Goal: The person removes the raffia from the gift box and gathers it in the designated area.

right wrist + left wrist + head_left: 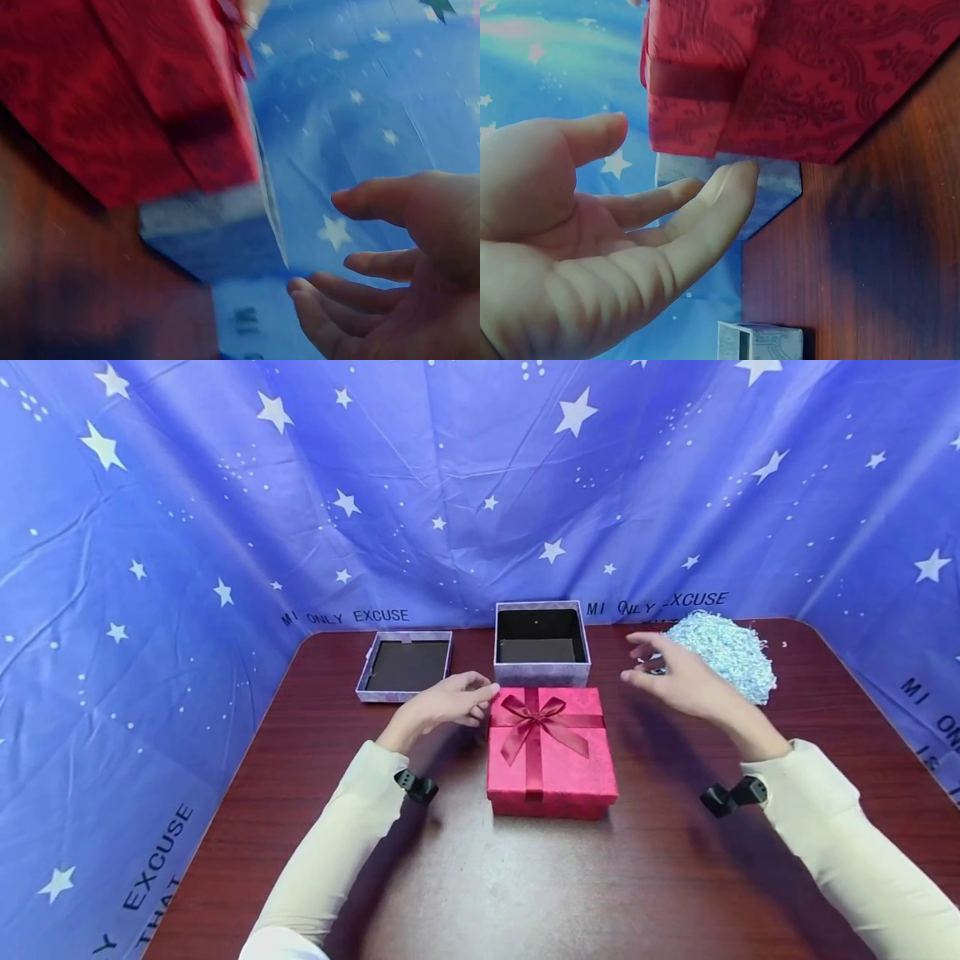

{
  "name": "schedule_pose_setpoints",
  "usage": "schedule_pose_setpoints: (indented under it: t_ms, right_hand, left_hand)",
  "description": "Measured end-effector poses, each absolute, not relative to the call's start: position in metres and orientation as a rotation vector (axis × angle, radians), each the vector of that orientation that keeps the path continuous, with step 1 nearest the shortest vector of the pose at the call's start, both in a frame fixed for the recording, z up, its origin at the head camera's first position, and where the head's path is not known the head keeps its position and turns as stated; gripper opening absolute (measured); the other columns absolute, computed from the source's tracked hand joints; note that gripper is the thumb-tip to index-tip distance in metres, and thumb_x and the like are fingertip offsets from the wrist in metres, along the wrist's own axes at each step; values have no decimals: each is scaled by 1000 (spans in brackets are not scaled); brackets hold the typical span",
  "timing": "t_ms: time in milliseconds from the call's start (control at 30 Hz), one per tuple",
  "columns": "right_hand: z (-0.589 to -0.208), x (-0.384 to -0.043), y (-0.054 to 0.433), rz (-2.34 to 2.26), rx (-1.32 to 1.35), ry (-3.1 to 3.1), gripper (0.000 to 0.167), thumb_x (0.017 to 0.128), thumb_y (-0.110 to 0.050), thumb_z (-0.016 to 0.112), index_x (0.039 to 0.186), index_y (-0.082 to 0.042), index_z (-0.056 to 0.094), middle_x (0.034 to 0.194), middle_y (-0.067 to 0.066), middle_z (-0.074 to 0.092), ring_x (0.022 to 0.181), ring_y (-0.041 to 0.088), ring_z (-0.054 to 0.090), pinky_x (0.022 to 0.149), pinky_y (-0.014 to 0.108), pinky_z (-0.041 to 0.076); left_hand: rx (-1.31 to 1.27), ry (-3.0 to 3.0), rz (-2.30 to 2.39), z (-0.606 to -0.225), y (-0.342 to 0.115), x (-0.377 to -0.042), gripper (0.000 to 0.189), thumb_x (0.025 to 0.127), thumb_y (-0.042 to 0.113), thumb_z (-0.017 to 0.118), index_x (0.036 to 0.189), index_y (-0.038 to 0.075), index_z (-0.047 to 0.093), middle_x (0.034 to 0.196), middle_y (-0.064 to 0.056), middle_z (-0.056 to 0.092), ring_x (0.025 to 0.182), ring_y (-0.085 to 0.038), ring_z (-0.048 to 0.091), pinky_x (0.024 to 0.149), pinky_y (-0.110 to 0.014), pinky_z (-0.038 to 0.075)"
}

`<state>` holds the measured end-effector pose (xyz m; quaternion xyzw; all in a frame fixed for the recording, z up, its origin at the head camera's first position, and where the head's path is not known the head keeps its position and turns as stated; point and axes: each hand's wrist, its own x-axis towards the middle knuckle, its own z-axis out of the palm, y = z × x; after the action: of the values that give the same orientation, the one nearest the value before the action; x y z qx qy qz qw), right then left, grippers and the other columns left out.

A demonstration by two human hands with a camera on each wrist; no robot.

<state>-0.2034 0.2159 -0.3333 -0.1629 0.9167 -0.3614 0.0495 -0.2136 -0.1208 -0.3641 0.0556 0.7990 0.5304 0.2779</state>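
A red gift box (552,752) with a satin ribbon bow (536,718) on its lid stands in the middle of the table. My left hand (450,700) is beside its far left corner, fingers loosely bent; the left wrist view shows the thumb and fingers spread with nothing held. On the other side, my right hand (686,677) hovers between the red box and a heap of pale blue shredded paper (723,652). Its fingers are parted and hold nothing, as the right wrist view also shows. Whether the left fingertips touch the lid I cannot tell.
Behind the red box stands a lidless grey-lilac box (542,675) with a dark inside. A matching lid (408,667) lies inside-up to its left. Blue star-printed cloth (450,485) hangs along the table's (480,877) back and sides.
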Motion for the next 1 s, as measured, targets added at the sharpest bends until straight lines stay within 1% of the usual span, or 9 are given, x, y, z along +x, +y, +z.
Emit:
schedule_pose_setpoints:
  t_ms: [100,200,300,367,467,567,700,900,1000]
  right_hand:
    - [-341,-192,206,-1094,-527,2711,63,93,-30,62,143,-4,35,127,21,54,114,38,55,94,54,47]
    - [-349,-183,199,-1063,-550,2643,65,92,-34,62,143,-3,35,123,18,58,109,31,58,91,46,50]
    - [-357,-176,194,-1084,-552,2539,72,92,-35,63,144,1,31,115,17,60,98,24,62,84,37,52]
    - [-361,-172,191,-1151,-520,2431,76,92,-33,64,146,4,24,111,18,58,93,22,65,82,34,54]
    - [-366,-170,188,-1299,-431,2242,82,92,-26,64,148,5,13,107,20,55,89,23,67,82,35,57]
    - [-370,-169,187,-1415,-360,2107,83,93,-22,63,149,4,7,105,21,54,91,24,67,82,40,58]
    - [-373,-169,188,-1471,-323,2040,85,93,-20,63,150,1,5,104,20,54,92,24,66,81,43,58]
    - [-372,-168,189,-1479,-314,2036,84,93,-21,63,150,0,5,105,20,53,92,24,65,81,44,58]
    - [-371,-168,189,-1481,-324,2038,84,93,-20,63,150,0,6,104,20,53,92,24,65,81,43,58]
  left_hand:
    - [185,2081,1399,-363,-123,-207,44,100,29,49,132,-2,40,91,-12,55,80,-22,59,85,-39,57]
    - [224,2010,1384,-364,-126,-203,51,99,29,52,138,3,33,97,-15,58,83,-24,61,85,-40,57]
    - [256,1921,1396,-366,-130,-200,62,96,24,57,145,8,22,102,-16,57,84,-25,62,87,-43,56]
    - [270,1851,1422,-368,-134,-198,71,94,18,60,148,12,15,103,-15,55,84,-25,62,89,-47,54]
    - [277,1752,1480,-372,-138,-196,77,92,9,62,149,17,10,101,-14,53,83,-25,62,91,-52,52]
    - [291,1684,1534,-374,-140,-194,77,91,4,60,149,18,10,100,-14,52,85,-24,62,94,-56,49]
    - [283,1647,1571,-375,-139,-193,76,91,1,59,148,19,12,100,-14,52,84,-23,62,95,-57,48]
    - [246,1649,1577,-375,-137,-193,78,91,0,60,148,20,11,97,-13,51,79,-21,58,91,-51,52]
    - [244,1657,1570,-373,-136,-193,79,91,1,60,148,20,9,97,-13,51,79,-21,58,89,-49,54]
